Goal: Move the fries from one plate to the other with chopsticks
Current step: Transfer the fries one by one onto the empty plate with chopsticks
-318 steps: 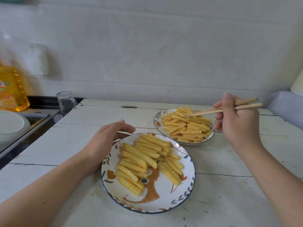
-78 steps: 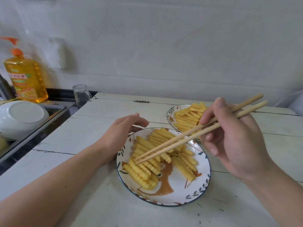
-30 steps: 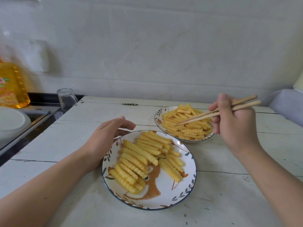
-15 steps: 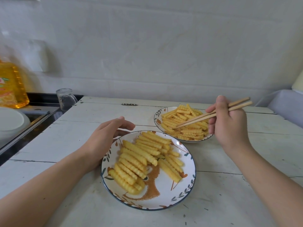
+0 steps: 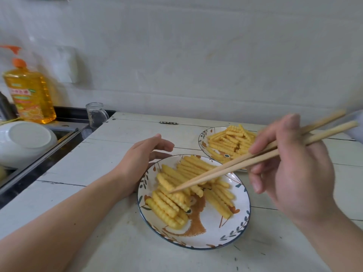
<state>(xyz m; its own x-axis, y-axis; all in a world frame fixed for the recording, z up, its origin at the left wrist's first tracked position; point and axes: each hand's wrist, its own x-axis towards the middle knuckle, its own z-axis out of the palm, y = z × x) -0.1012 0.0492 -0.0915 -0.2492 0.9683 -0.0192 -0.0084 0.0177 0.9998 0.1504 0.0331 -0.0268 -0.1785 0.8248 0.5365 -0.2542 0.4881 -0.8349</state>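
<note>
— Comparing with half a second ago, what differs?
— Then the right hand [image 5: 294,169] held the chopsticks [image 5: 231,167] over the far plate [image 5: 203,146]; now their tips sit close together on the crinkle-cut fries [image 5: 170,201] of the near plate [image 5: 225,232], whether gripping one I cannot tell. Its fingers are curled round the sticks. The left hand [image 5: 137,160] has stayed put — fingers loosely curved, resting against the near plate's left rim, holding nothing.
— Materials and shapes?
— Pale wooden sticks, tapered. Both plates are round, glazed white, with leaf patterns and a dark edge line; the near one shows an orange-brown figure. Ridged yellow fries are heaped on each. The table [image 5: 88,163] is white-painted planks, scuffed, with dark seams.
— Edges, room?
— The plates almost touch. Bare boards lie at the front and to the right. Left, the table ends at a dark sink ledge with a white bowl [image 5: 25,142], an orange bottle [image 5: 29,97] and a small glass [image 5: 96,114].
</note>
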